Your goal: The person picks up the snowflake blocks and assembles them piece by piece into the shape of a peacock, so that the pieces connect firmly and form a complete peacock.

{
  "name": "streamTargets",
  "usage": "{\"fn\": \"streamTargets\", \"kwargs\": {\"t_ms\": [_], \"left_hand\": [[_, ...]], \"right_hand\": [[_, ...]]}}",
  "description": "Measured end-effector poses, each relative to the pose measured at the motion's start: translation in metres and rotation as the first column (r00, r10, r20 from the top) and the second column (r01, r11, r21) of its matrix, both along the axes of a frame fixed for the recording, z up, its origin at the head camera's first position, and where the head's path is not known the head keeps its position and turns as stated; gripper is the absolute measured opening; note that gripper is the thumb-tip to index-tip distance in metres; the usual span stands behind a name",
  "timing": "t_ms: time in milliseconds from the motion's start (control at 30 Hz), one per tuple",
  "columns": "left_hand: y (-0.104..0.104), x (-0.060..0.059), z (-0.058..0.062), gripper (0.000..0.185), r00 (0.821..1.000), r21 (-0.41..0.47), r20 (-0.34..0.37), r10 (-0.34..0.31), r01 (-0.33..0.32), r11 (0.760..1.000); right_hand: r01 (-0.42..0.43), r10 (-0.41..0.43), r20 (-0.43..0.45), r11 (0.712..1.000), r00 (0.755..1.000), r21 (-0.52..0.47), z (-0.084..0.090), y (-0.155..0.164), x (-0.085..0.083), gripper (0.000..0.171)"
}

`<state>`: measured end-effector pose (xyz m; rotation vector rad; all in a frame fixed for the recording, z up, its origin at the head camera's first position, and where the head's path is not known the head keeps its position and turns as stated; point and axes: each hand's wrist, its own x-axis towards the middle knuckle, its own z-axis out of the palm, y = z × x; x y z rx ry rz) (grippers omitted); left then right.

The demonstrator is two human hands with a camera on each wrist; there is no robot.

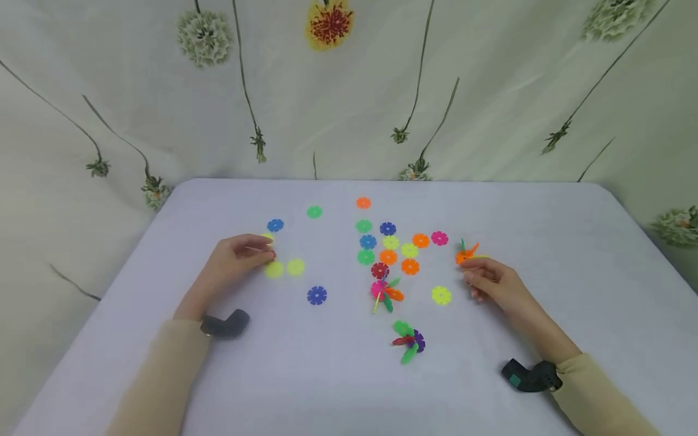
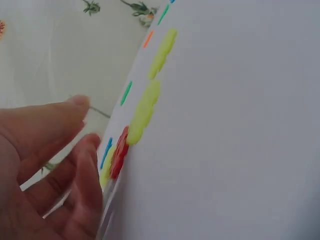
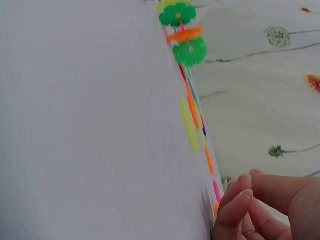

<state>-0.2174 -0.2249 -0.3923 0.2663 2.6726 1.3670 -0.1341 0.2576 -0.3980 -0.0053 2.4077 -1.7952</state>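
— White cloth covers the table, and flat plastic flower-shaped discs in many colours lie scattered over its middle. Where is the left hand?

— Resting on the cloth at the left. Its fingers are loosely curled, the tips at a yellow-green plastic disc; whether they grip it, I cannot tell. A second yellow-green disc lies just beside.

— And the right hand?

— Down on the cloth at the right, fingers curled in, their tips just beside a small orange and green cluster of joined discs. A grip is not plain there either.

— Anything between the hands?

— Two more joined clusters, one pink, red and orange, one green and purple.
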Motion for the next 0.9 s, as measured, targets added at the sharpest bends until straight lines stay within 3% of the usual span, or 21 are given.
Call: {"fn": "streamTargets", "kwargs": {"t_ms": [100, 233, 333, 467, 700, 800, 900], "left_hand": [[-0.005, -0.002, 0.003, 0.041, 1.0, -0.127, 0.009, -0.011, 0.012, 0.992], [-0.005, -0.001, 0.002, 0.039, 0.995, -0.252, -0.003, -0.096, 0.092, 0.963], [-0.002, 0.0, 0.0, 0.035, 0.986, -0.292, -0.044, -0.159, 0.139, 0.946], [0.003, 0.001, -0.002, 0.027, 0.978, -0.294, -0.098, -0.183, 0.147, 0.944], [0.005, 0.006, 0.002, 0.022, 0.989, -0.276, -0.059, -0.133, 0.112, 0.955], [0.011, 0.01, 0.009, 0.022, 0.992, -0.205, -0.017, -0.122, 0.116, 0.972], [0.031, 0.019, 0.019, 0.031, 0.989, -0.037, 0.054, -0.137, 0.139, 0.99]], "right_hand": [[-0.061, 0.07, -0.068, 0.99, 0.995, 0.128, -0.001, -0.01, 0.004, 0.03], [-0.102, 0.155, -0.143, 0.94, 0.977, 0.325, -0.003, -0.021, 0.008, 0.024], [-0.113, 0.209, -0.186, 0.898, 0.96, 0.425, -0.004, -0.028, 0.01, 0.027], [-0.08, 0.209, -0.227, 0.878, 0.951, 0.472, -0.004, -0.034, 0.011, 0.029], [-0.055, 0.165, -0.213, 0.893, 0.963, 0.446, -0.003, -0.033, 0.013, 0.014], [-0.07, 0.129, -0.157, 0.939, 0.979, 0.336, 0.001, -0.032, 0.015, 0.008], [-0.126, 0.135, -0.068, 0.984, 0.988, 0.127, 0.008, -0.037, 0.02, 0.014]]}}
